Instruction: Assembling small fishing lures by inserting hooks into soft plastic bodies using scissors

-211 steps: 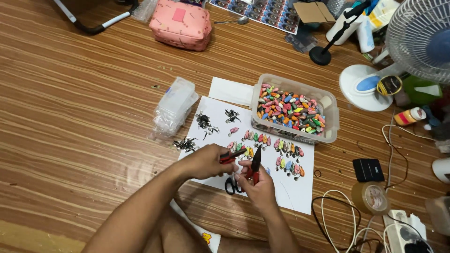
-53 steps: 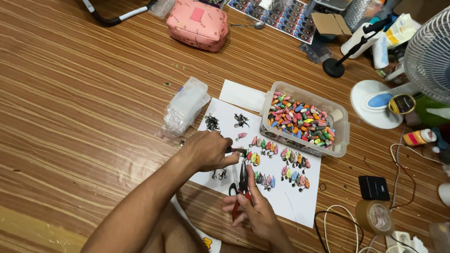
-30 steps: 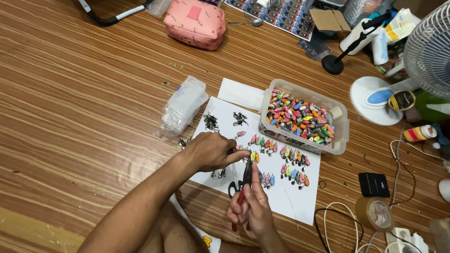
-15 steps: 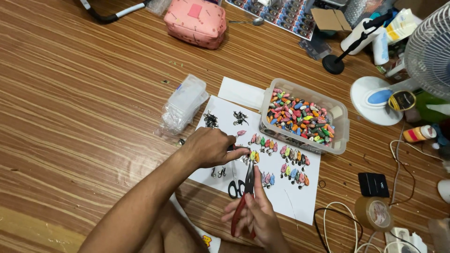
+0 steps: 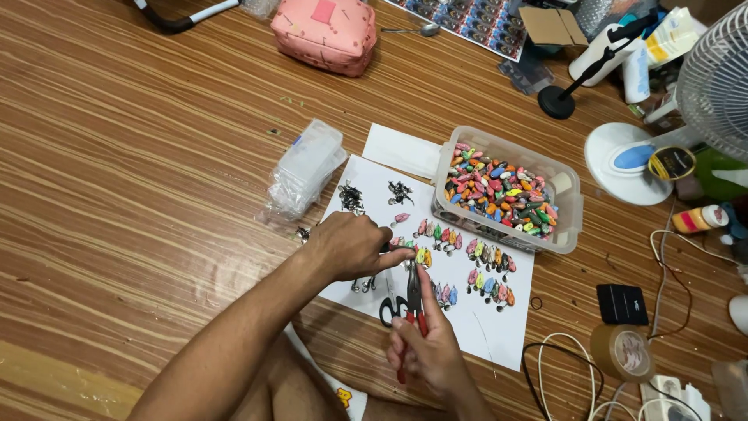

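My right hand (image 5: 425,351) grips red-handled pliers (image 5: 412,292) whose jaws point up toward my left hand (image 5: 354,245). The left hand pinches a small charm piece at the pliers' tip, too small to make out. Both hands hover over a white paper sheet (image 5: 499,327) on which rows of small colourful charms (image 5: 487,269) lie. Small dark metal clasps (image 5: 351,196) sit in piles at the sheet's upper left. Black scissors (image 5: 389,308) lie on the sheet beside the pliers.
A clear plastic tub (image 5: 573,206) full of colourful beads stands at the sheet's upper right. Clear plastic bags (image 5: 304,168) lie to the left. A pink pouch (image 5: 327,31) is at the top. A white fan (image 5: 713,86), tape roll (image 5: 619,351) and cables (image 5: 561,374) crowd the right side.
My left hand has shifted slightly right along the sheet toward the pliers' tip. The right hand keeps its hold on the pliers, lower on the sheet than several seconds ago.
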